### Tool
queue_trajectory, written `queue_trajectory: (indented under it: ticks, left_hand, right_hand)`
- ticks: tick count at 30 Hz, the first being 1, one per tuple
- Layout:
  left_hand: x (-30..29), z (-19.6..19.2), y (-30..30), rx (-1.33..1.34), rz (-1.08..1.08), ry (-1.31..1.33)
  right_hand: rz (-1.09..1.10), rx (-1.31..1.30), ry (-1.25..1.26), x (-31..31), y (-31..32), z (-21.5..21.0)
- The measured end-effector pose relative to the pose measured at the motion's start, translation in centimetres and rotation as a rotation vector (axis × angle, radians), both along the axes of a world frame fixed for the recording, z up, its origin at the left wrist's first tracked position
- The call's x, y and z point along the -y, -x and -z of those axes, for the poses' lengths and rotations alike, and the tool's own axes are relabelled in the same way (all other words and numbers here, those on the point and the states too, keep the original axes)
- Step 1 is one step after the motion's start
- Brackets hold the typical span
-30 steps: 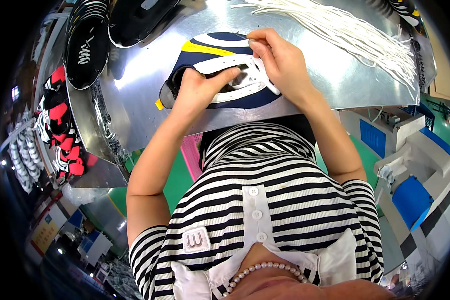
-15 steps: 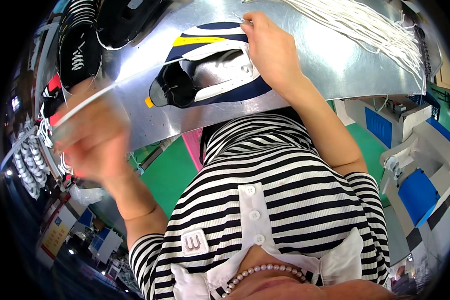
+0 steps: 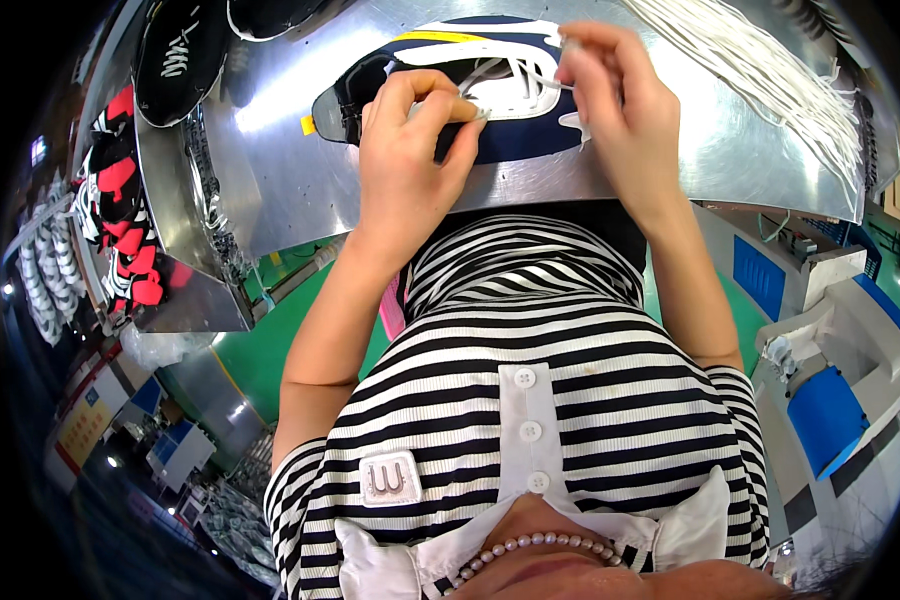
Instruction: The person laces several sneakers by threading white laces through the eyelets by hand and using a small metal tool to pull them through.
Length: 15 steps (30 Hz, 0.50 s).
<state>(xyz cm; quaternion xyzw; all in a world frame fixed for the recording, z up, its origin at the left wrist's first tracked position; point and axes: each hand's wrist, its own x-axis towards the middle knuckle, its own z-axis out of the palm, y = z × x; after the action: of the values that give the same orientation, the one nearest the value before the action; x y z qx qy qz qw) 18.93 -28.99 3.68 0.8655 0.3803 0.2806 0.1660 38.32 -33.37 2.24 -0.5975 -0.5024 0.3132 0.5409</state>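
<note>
1. One navy, white and yellow fabric shoe upper [image 3: 530, 140] is lying on the table in front of the person, between two bare hands.
2. The left hand [image 3: 410, 160] is bending over the shoe's opening, thumb and fingertips drawing together at the near eyelet edge; what they are gripping I cannot tell.
3. The right hand [image 3: 630, 130] is hovering by the toe, fingers loosely curling and partly open. One thin white lace [image 3: 546, 80] is running toward them; whether they are pinching it I cannot tell.
4. Half a second ago the left hand was blurring far out left with a lace stretching; now it is working over the shoe again.
5. Two black shoes [image 3: 180, 65] are showing at upper left; one loose bundle of white laces [image 3: 760, 90], too many to count, is spreading at upper right.
6. The shiny metal table [image 3: 290, 195] is reflecting light; red, black and white pieces [image 3: 118, 180] are hanging beside it, above a green floor [image 3: 270, 365].
</note>
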Motion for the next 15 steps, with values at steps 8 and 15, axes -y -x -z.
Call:
queue_trajectory:
  ticks: [8,15]
  left_hand:
    - [-1.0,-0.1,-0.4,-0.042,-0.043,0.079]
    - [-1.5,-1.0,-0.7,-0.108,-0.107,0.257]
  right_hand:
    - [-0.140,0.043,0.143,3.5,2.0,1.0]
    - [-0.153,0.119,0.171,2.8,1.9,0.7]
